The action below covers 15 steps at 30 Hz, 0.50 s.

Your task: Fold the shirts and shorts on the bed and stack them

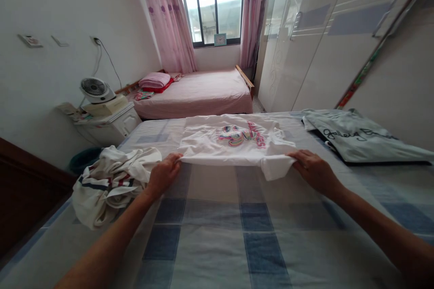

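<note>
A white T-shirt (206, 137) with a colourful print lies sideways across the bed, its near edge pulled straight between my hands. My left hand (166, 170) is closed on the left end of that edge, at the hem. At the right end my right hand (310, 167) pinches the shirt near the shoulder, close to a sleeve that hangs toward me. Beside my left forearm sits a crumpled heap of white clothing (115, 180) with dark blue and red stripes.
The blue-and-white checked bed (213, 244) spreads beneath everything. Folded grey-green clothing (366, 137) with dark lettering lies at the right. A second bed with a pink sheet (203, 95) stands beyond. On the left, a fan (96, 89) rests above a white cabinet (117, 122); wardrobes (315, 45) line the right.
</note>
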Each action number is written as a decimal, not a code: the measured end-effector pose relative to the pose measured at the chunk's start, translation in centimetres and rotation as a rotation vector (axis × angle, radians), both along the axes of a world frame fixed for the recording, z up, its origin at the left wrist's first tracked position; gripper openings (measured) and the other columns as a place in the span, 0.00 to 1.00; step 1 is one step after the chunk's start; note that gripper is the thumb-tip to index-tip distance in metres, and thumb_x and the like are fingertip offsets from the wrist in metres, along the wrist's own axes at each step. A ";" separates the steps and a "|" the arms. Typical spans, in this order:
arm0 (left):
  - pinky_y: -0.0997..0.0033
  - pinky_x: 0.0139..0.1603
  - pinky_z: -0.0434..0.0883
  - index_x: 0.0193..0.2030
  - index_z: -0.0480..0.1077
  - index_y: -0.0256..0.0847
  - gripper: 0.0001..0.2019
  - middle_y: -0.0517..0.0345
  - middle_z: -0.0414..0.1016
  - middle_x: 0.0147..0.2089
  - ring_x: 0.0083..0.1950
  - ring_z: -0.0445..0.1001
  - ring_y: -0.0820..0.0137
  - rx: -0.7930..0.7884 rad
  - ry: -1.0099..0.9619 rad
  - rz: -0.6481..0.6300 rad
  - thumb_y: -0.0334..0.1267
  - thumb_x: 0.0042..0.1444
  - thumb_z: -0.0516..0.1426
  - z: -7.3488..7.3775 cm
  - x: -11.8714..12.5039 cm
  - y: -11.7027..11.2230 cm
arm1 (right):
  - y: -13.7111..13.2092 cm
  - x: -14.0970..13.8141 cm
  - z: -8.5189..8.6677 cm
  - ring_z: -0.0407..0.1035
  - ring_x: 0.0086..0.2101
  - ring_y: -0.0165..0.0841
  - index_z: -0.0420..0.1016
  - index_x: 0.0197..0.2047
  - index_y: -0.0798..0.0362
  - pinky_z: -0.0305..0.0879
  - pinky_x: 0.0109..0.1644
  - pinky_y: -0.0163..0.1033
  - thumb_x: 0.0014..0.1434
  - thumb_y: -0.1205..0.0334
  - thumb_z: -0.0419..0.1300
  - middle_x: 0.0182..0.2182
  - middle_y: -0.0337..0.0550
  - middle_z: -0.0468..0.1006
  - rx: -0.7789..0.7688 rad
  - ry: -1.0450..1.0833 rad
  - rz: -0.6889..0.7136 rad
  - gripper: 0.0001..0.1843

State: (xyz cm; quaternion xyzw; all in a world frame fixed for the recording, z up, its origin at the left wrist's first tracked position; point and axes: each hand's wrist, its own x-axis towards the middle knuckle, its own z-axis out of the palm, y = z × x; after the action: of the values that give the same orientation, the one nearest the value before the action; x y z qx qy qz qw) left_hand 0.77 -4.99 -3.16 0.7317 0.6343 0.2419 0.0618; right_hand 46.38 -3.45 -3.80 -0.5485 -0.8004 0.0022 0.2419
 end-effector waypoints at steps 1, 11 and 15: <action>0.65 0.43 0.72 0.47 0.67 0.41 0.14 0.53 0.74 0.46 0.42 0.73 0.65 0.006 -0.134 0.045 0.42 0.60 0.46 0.6 0.1 -0.2 | -0.2 0.0 0.8 0.70 0.48 0.43 0.73 0.46 0.48 0.64 0.51 0.47 0.61 0.57 0.47 0.46 0.46 0.77 0.031 0.021 -0.022 0.16; 0.67 0.30 0.77 0.32 0.62 0.36 0.09 0.60 0.63 0.30 0.31 0.69 0.74 0.042 -0.789 0.089 0.41 0.54 0.53 5.2 2.8 11.6 | 11.5 -0.7 7.3 0.73 0.31 0.40 0.77 0.38 0.54 0.72 0.33 0.45 0.56 0.58 0.54 0.31 0.47 0.78 -0.299 0.389 -0.196 0.14; 0.66 0.38 0.74 0.36 0.60 0.35 0.06 0.55 0.66 0.33 0.35 0.70 0.73 0.291 -0.680 0.078 0.35 0.59 0.46 11.5 4.6 19.4 | 19.5 -1.6 12.7 0.72 0.31 0.34 0.75 0.42 0.60 0.73 0.32 0.41 0.58 0.61 0.53 0.35 0.48 0.77 0.003 0.708 -0.257 0.14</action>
State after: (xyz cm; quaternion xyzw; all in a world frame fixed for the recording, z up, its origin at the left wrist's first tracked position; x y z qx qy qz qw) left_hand 5.36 14.43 8.30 0.5859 0.5639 0.5610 0.1553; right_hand 44.78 16.05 8.95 -0.6092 -0.5921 0.1600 0.5027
